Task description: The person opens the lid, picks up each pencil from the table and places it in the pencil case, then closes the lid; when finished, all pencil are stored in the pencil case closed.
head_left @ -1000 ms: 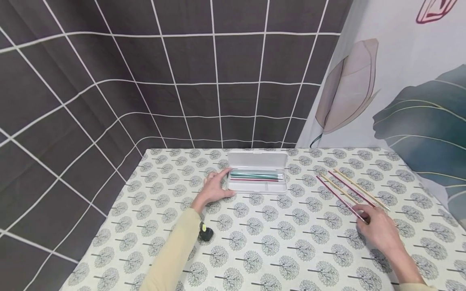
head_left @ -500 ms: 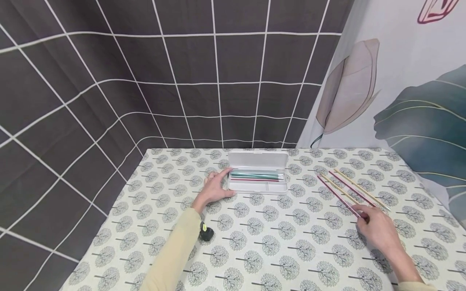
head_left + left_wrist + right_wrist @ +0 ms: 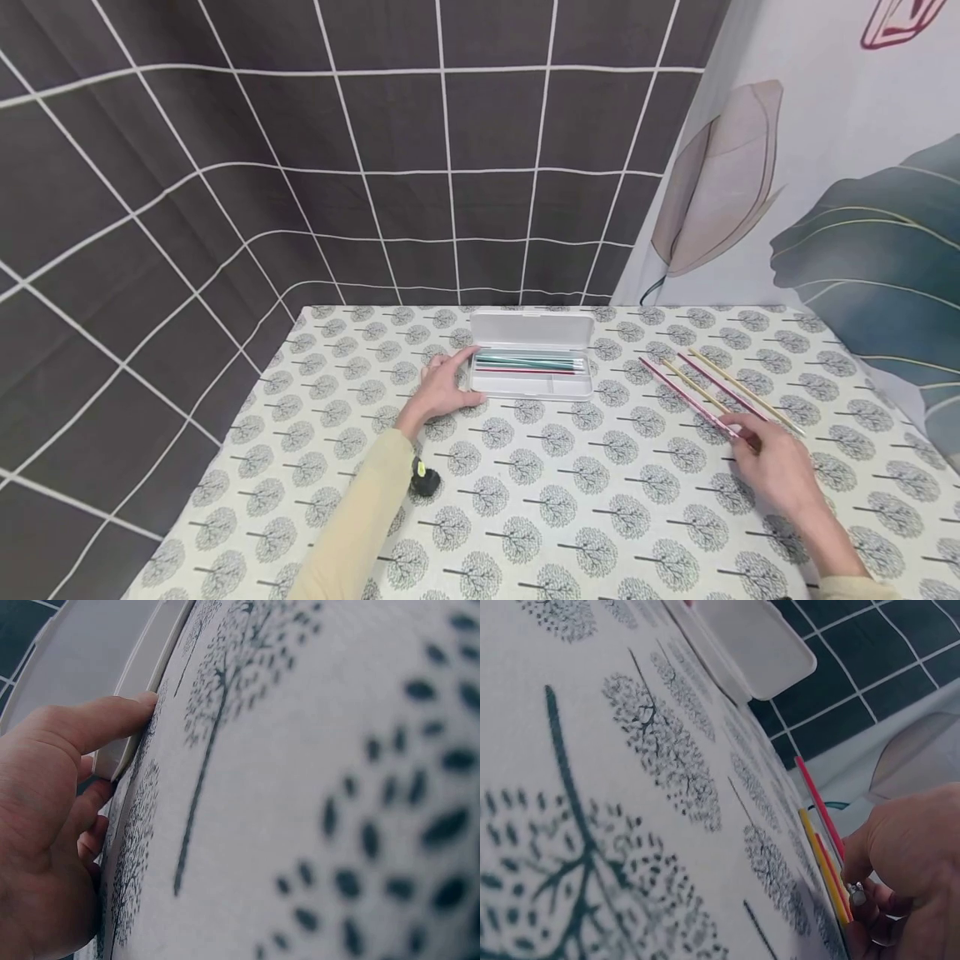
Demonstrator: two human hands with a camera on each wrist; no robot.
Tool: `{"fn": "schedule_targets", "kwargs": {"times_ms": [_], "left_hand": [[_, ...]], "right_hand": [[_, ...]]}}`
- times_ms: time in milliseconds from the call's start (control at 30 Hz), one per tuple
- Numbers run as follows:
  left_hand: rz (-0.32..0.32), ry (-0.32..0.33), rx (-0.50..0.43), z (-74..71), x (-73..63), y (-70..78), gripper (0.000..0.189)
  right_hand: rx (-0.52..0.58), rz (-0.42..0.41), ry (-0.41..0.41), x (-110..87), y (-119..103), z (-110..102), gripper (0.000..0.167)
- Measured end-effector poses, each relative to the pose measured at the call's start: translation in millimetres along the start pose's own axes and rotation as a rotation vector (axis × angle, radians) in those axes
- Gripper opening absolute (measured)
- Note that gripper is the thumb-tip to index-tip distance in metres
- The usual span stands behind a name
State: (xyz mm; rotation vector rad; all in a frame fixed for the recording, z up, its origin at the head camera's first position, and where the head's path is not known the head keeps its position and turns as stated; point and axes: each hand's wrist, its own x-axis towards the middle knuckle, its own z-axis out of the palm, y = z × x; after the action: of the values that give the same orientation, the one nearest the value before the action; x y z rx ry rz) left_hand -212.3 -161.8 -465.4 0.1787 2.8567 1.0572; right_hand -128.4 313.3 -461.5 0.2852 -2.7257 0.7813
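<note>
My left hand [image 3: 441,392] grips the left end of a white pencil case [image 3: 528,395], thumb at the front edge and fingers toward the back. The case's lid [image 3: 531,330] stands raised, and several green pencils [image 3: 517,362] and a red one [image 3: 517,371] lie inside. At the right, my right hand [image 3: 776,462] pinches one end of a red pencil [image 3: 686,395]; its silvery end [image 3: 856,893] shows by the fingers in the right wrist view. Beside it lie a yellow pencil [image 3: 697,388], another red pencil [image 3: 720,383] and another yellow pencil [image 3: 738,386].
A tree-print cloth [image 3: 555,483] covers the table. Behind hangs a dark curtain with white grid lines [image 3: 487,208], and a leaf-print cloth [image 3: 825,275] at the right. A black object with a yellow-green mark [image 3: 425,479] is at my left wrist.
The red pencil in my right hand has shifted left and a little away from the yellow one, the hand moving slightly with it. My left hand and the case have stayed still.
</note>
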Motion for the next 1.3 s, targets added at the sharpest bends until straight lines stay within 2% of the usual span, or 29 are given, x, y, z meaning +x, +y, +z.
{"fn": "schedule_targets", "kwargs": {"times_ms": [333, 667, 1067, 1300], "left_hand": [[-0.005, 0.005, -0.002, 1.6, 0.4, -1.5, 0.095], [0.000, 0.005, -0.002, 1.1, 0.5, -2.0, 0.096], [0.006, 0.003, -0.005, -0.2, 0.2, -0.9, 0.096], [0.003, 0.001, -0.004, -0.4, 0.4, -0.7, 0.096]], "right_hand": [[0.083, -0.089, 0.051, 13.5, -12, 3, 0.039], [0.164, -0.157, -0.029, 28.8, -31, 7, 0.038], [0.207, -0.331, -0.018, 52.3, -46, 22, 0.044], [0.250, -0.366, -0.061, 63.4, -54, 29, 0.043]]}}
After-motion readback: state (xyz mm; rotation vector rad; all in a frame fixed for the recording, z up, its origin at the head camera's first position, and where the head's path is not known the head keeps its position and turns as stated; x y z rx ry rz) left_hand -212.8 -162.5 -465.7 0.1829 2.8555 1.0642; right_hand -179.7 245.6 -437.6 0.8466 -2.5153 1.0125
